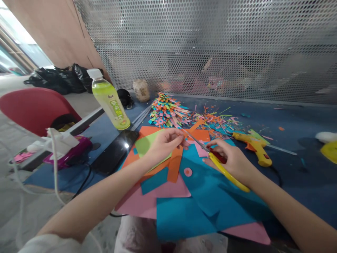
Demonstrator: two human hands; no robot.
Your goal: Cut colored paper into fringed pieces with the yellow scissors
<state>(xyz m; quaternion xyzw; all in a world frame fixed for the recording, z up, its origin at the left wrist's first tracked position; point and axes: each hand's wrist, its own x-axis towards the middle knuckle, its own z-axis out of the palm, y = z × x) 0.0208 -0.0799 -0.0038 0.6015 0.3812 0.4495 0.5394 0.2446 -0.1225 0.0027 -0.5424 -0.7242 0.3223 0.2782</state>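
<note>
My right hand (228,156) grips a pair of scissors (223,171) with yellow and dark red handles, blades pointing up and left toward my other hand. My left hand (170,140) is closed in a pinch just left of the blade tips; whatever its fingertips hold is too small to make out. Beneath both hands lie overlapping sheets of blue paper (184,218), pink paper (168,189) and orange paper. An orange paper strip (175,165) hangs below my left fingers. A small pink paper circle with an orange centre (187,172) rests on the blue sheet.
Behind the sheets stands a multicoloured paper cone (167,110), beside a heap of paper scraps (214,121). A yellow glue gun (254,146) lies at right. To the left are a drink bottle (110,100), a black phone (116,151) and a purple device (70,154) with cables.
</note>
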